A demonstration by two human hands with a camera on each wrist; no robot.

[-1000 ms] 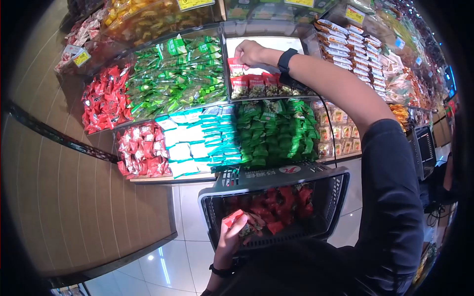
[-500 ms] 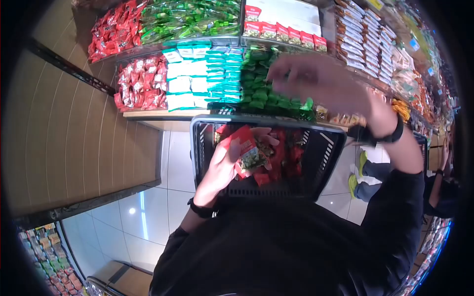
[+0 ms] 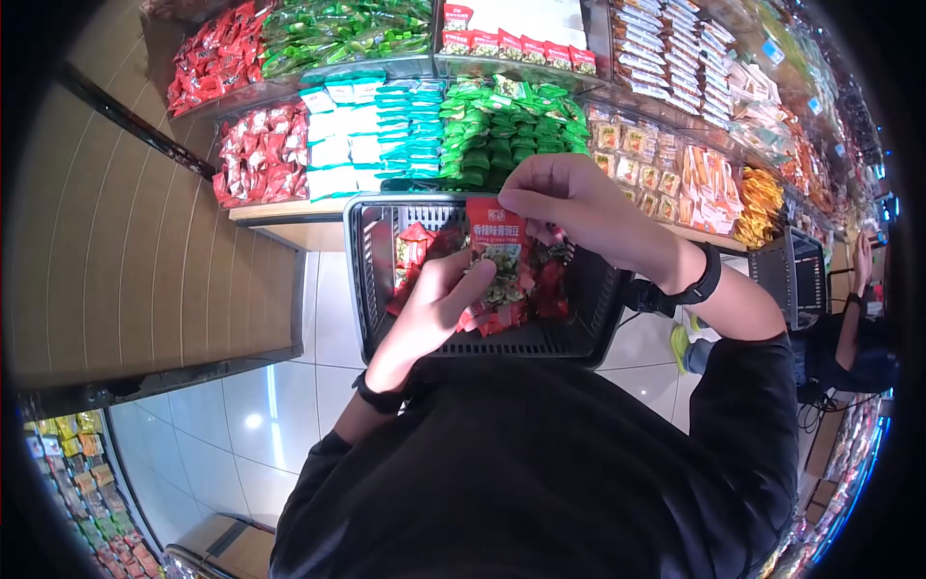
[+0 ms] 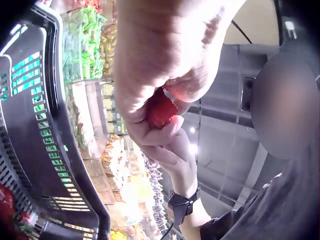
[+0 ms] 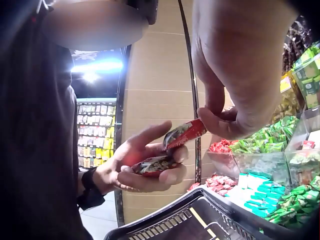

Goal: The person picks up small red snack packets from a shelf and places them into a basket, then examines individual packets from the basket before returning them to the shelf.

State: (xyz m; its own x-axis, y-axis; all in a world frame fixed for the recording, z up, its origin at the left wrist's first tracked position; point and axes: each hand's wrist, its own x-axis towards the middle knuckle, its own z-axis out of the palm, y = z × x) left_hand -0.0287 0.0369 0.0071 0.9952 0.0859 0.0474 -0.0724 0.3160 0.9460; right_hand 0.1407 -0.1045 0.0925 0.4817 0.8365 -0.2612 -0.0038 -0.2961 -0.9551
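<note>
Over the shopping basket (image 3: pixel 354 289), both hands come together at small red snack packets with green peas pictured on them. My right hand (image 3: pixel 588 212) pinches the top of one pea packet (image 3: pixel 497 234) between thumb and fingers. My left hand (image 3: pixel 424 314) is around its lower part, thumb across the front. In the right wrist view, a second pea packet (image 5: pixel 151 166) lies in the left palm, below the pinched packet (image 5: pixel 187 133). More red packets (image 3: pixel 415 246) lie inside the basket, partly hidden by the hands.
Beyond the basket, shelf bins hold green packets (image 3: pixel 511 125), teal-and-white packets (image 3: pixel 362 135) and red-and-white packets (image 3: pixel 262 154). A row of red pea packets (image 3: pixel 521 48) stands in a white-backed bin above. A wooden panel (image 3: pixel 145 261) is at left; another person (image 3: pixel 849 338) is at right.
My right hand has come back from the pea packet bin to the left hand above the basket, where it now pinches a packet. The head view has tilted down.
</note>
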